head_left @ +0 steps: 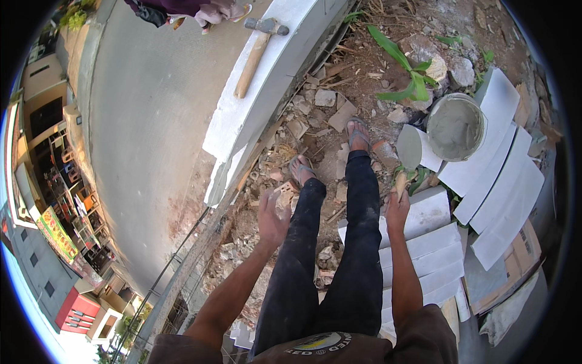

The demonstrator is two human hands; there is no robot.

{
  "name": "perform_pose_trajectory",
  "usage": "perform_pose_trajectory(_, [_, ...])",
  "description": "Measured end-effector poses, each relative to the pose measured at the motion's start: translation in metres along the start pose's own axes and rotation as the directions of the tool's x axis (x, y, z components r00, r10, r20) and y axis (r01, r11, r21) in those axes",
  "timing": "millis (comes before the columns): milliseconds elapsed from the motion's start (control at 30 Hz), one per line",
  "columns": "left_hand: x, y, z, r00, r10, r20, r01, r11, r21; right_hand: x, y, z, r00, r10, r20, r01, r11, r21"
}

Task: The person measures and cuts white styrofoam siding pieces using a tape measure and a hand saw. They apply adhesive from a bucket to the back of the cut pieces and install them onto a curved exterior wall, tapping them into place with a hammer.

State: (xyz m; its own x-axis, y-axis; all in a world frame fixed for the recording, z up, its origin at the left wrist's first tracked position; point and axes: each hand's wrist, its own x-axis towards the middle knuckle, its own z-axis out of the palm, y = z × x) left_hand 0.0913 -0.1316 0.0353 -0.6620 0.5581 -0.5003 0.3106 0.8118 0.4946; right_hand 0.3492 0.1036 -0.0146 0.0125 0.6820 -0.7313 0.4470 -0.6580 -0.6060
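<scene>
Trowel [408, 148], centre-right, is looking light, stiff, best held where right hand [397, 210] is gripping its handle [401, 181]; left hand [272, 219] is hanging open, empty.

Your head fisheye looks steeply down from above your shirt [321, 347]; your hands [274, 217] sit at middle range, feet [358, 134] farther; street [139, 121] left, soil [364, 91] upper right; straight edges bend rimward.

Bright daylight, soft shadows, white glare lower left, fisheye-bent edges
</scene>
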Motion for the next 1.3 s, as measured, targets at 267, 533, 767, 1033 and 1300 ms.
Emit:
perform_pose_trajectory(267, [0.153,-0.028,-0.082,0.933,0.159,-0.322,-0.079,0.966,0.247,-0.02,-0.021,0.214,0.847,0.272,0.457,-0.408,0.884,0.23])
perform_pose_trajectory(533, [0.051,-0.006,-0.092,1.0,0.009,0.015,-0.009,1.0,-0.015,0.006,-0.049,0.255,0.959,0.13,0.252,-0.15,0.987,0.064])
perform_pose_trajectory(767, [-0.13,-0.047,-0.054,0.88,-0.396,0.261,0.414,0.91,-0.015,0.131,-0.068,0.296,0.993,0.008,0.114,0.008,0.99,-0.139])
perform_pose_trajectory(1033, [-0.296,-0.039,-0.037,0.5,-0.696,0.515,0.857,0.482,-0.181,0.168,-0.116,0.359,0.971,0.096,0.219,-0.11,0.992,0.054])
perform_pose_trajectory(1300, [-0.319,-0.036,-0.017,0.471,-0.712,0.52,0.882,0.375,-0.286,0.266,-0.224,0.265,0.947,-0.285,0.146,0.284,0.958,0.031])
